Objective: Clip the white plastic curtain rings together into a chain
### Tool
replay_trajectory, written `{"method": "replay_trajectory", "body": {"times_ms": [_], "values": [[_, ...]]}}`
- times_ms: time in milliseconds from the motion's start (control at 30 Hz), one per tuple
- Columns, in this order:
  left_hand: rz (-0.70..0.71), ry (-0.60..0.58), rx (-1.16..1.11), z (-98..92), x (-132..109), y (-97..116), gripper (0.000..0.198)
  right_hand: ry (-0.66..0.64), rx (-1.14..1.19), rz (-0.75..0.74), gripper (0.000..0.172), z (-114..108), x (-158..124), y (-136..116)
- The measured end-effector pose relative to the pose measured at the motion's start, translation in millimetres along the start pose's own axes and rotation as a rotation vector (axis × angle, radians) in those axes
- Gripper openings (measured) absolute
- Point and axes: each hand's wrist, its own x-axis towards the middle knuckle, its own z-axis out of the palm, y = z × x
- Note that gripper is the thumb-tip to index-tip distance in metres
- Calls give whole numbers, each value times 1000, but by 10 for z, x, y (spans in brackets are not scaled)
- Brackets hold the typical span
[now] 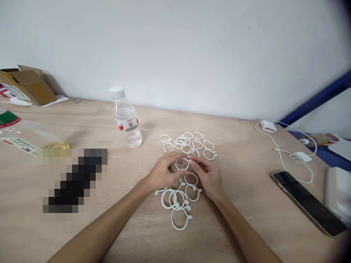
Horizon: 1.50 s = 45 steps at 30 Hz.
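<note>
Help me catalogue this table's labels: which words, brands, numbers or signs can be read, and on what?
None reads clearly.
Upright bottle: label with a square code; print too small.
Large bottle, left: label characters blurred.
Cardboard box: print too small.
White rings: no text visible.

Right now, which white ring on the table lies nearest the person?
The bottommost ring in the view, its tab pointing right; all the others lie higher up.

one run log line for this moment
left hand: holding white ring | right hand: pinching same ring | nearby: loose rings, bottle
</note>
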Motion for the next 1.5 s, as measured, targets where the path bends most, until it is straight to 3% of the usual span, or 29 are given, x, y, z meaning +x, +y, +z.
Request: {"method": "replay_trajectory", "body": {"times_ms": [167,533,600,733,800,900,1033,1333,1500], "values": [[10,-31,-37,-39,11,24,33,-93,11,26,30,-40,25,15],[-7,3,-7,-24,-9,3,28,-114,-65,9,28,-35,26,-5],[-30,39,22,-14,-19,-18,31,-29,-138,-32,29,-129,84,27],[-50,10,83,-1,-27,-50,39,375,-394,-50,31,-476,267,128],[-54,-27,88,3,-26,-56,44,432,-499,7,41,-651,356,189],[-62,-42,120,5,-21,-53,44,291,-626,45,57,-805,441,275],[-25,-77,162,-8,-14,-40,40,162,-800,-4,52,-825,468,346],[-70,-128,88,-44,19,21,33,137,-783,-84,27,-795,428,332],[-80,-157,101,-44,34,37,29,175,-522,-29,30,-753,399,246]]}}
